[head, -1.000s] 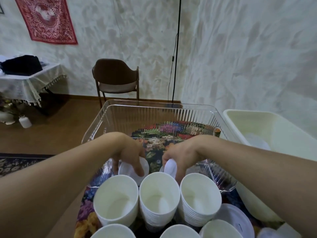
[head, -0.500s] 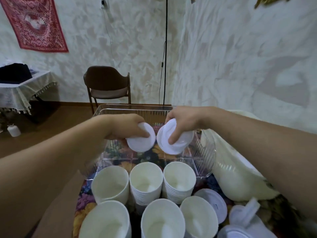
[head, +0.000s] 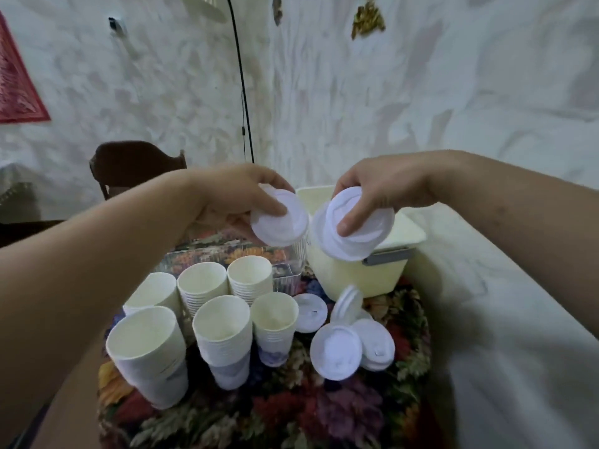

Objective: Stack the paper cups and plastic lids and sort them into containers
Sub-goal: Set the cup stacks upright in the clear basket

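Observation:
My left hand grips a white plastic lid, held up above the table. My right hand grips a small stack of white lids, thumb pressed on the top face, in front of the cream tub. Below the hands stand several stacks of white paper cups on the flowered tablecloth. Loose lids lie to the right of the cups. A clear plastic container sits behind the cups, mostly hidden by my left arm.
A brown chair stands by the wall at the left. A black cord hangs down the wall. White cloth covers the area to the right of the table. A red wall hanging is at the far left.
Both hands have lifted out of the clear container with lids and moved up and right toward the cream tub. My view has turned right and tilted down.

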